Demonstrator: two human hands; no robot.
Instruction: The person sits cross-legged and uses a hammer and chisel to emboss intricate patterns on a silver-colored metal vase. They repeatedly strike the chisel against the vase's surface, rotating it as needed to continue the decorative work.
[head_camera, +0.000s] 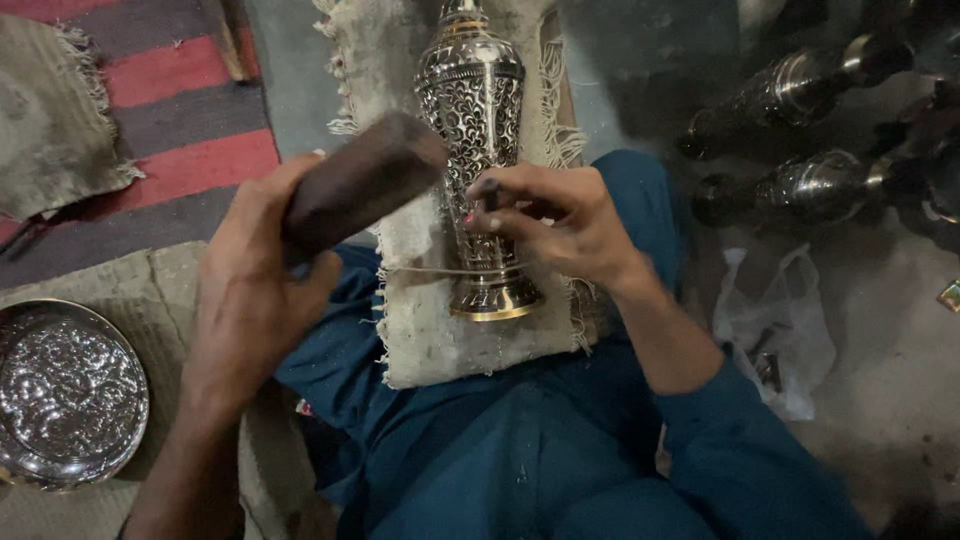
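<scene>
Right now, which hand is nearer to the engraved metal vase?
The right hand is nearer: it rests on the engraved metal vase. The left hand is off to the vase's left, gripping a dark wooden mallet.

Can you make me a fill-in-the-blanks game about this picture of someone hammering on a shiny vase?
1. The left hand grips a dark wooden ____.
2. The engraved metal vase lies on a frayed ____ across the person's lap.
3. The right hand holds a thin tool against the ____.
4. The shiny hammered metal bowl sits near the ____ hand.

Missing words: mallet; cloth; vase; left
</scene>
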